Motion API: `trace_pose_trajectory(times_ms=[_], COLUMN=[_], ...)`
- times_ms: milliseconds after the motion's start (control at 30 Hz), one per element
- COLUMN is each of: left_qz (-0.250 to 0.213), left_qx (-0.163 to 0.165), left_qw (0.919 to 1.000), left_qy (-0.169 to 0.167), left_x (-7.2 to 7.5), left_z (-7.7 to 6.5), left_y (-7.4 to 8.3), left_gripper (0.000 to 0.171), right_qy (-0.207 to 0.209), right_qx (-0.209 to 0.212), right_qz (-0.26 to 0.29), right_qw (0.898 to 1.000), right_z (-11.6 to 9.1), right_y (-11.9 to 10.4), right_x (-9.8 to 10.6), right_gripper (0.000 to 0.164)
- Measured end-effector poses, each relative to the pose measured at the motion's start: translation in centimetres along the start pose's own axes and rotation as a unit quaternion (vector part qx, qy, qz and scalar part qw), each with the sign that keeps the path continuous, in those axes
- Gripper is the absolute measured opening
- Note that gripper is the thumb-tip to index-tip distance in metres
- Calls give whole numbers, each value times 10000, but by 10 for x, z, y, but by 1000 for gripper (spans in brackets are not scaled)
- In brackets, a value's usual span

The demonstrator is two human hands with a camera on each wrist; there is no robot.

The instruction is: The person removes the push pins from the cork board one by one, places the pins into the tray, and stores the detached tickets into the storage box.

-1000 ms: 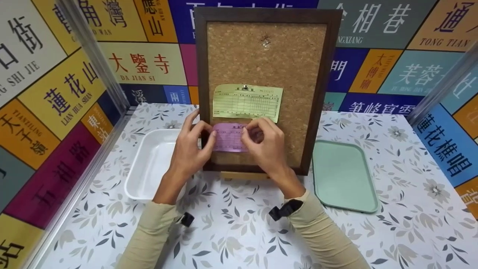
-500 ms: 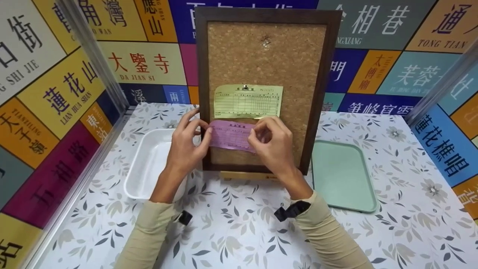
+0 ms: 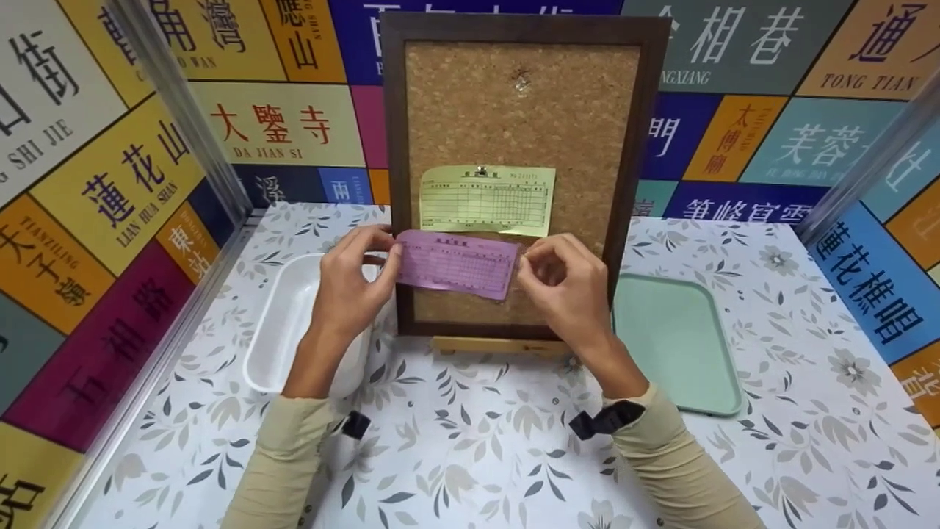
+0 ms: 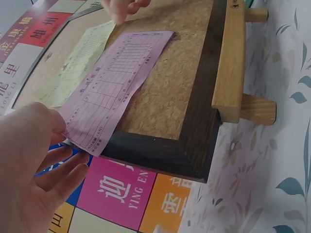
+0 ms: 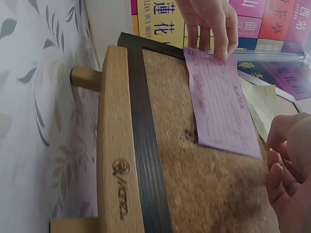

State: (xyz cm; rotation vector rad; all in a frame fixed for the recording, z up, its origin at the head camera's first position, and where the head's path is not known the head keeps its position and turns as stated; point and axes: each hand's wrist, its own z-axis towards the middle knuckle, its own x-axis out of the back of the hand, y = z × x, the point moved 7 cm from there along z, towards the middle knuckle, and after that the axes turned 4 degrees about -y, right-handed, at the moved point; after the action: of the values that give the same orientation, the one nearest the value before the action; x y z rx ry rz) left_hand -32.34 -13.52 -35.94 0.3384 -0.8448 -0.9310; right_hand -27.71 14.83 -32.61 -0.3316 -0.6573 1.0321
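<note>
My left hand [image 3: 349, 283] pinches the left end of a purple receipt slip [image 3: 459, 266] between thumb and fingers. The printed slip lies slightly tilted in front of the lower cork board [image 3: 580, 147]; its right end is free. Just right of that end is my right hand [image 3: 569, 290], fingers curled and thumb against the index finger. Whether something small sits between those fingertips cannot be made out. Above the purple slip, a yellow-green receipt slip [image 3: 485, 202] hangs on the cork under a small shiny pin [image 3: 482, 170]. In the left wrist view the purple slip [image 4: 116, 87] bends slightly.
The dark-framed board leans on a wooden stand [image 3: 499, 345]. A white tray [image 3: 268, 323] stands left, partly behind my left forearm, and a green tray [image 3: 679, 338] lies right. Lettered panels [image 3: 290, 125] surround the floral-patterned table [image 3: 455, 455]. Near the board's top is a shiny spot [image 3: 521, 81].
My left hand has moved left with the purple slip, now tilted down to the right. My right hand has slid rightward off the slip, uncovering its right end.
</note>
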Motion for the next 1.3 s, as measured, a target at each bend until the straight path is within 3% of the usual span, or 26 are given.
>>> trace_pose_trajectory(times_ms=[633,900,1300], left_qz=[12,8,355], left_qx=[-13,-13,172], left_qw=[9999,9998,9989], left_qy=[170,188,254], left_x=[19,25,34], left_z=[4,5,5], left_y=[-1,-2,-5], left_gripper=[12,13,14], right_qy=[139,524,499], right_qx=[-227,-707,-1136], right_qz=[-320,-383,-851], right_qw=[9991,9954,9886], right_z=[-4,-4,-15], right_y=[31,51,74], right_x=[62,94,125], right_gripper=[5,7,11])
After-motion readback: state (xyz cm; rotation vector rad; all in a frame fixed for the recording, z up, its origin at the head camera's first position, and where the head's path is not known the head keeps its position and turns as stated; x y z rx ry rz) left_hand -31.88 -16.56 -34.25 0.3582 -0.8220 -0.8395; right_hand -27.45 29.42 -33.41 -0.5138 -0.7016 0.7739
